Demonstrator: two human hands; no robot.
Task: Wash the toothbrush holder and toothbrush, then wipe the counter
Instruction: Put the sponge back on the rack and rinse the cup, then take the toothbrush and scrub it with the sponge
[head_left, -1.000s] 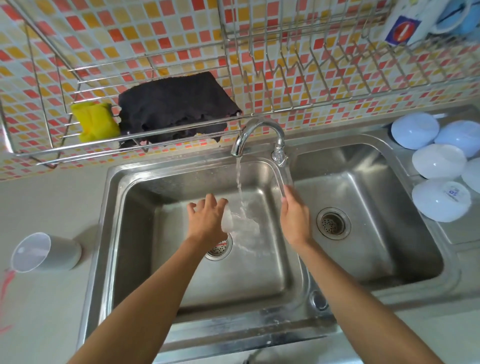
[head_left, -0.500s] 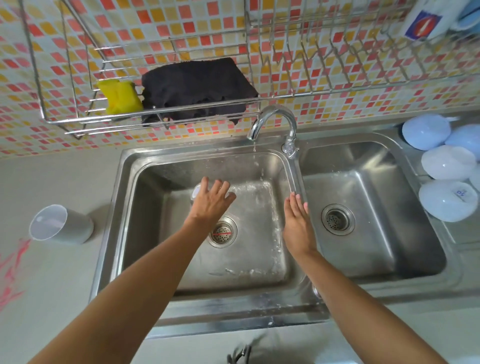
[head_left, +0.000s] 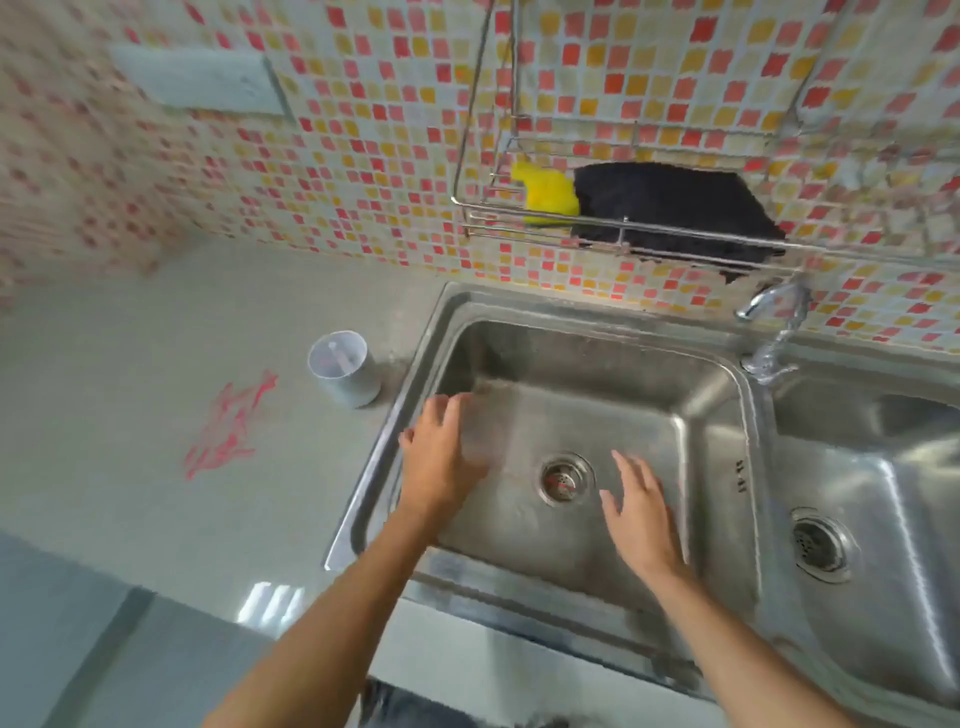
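A pale grey toothbrush holder (head_left: 344, 370) stands upright on the counter (head_left: 130, 389), just left of the sink, with something thin and white inside it. My left hand (head_left: 441, 457) is over the left edge of the left basin (head_left: 597, 364), curled around a blurred pale translucent cup (head_left: 485, 431). My right hand (head_left: 641, 514) hovers above the same basin, right of the drain (head_left: 563, 478), fingers spread and holding nothing. No water runs from the faucet (head_left: 774, 312).
Red scribbled marks (head_left: 228, 421) stain the counter left of the holder. A wire rack (head_left: 519, 213) on the tiled wall holds a yellow sponge (head_left: 548, 195) and a black cloth (head_left: 675, 208). A second basin (head_left: 857, 467) lies to the right.
The water has stopped running. The view has swung left. My left hand has carried the pale cup from under the faucet towards the basin's left edge; my right hand has left the divider.
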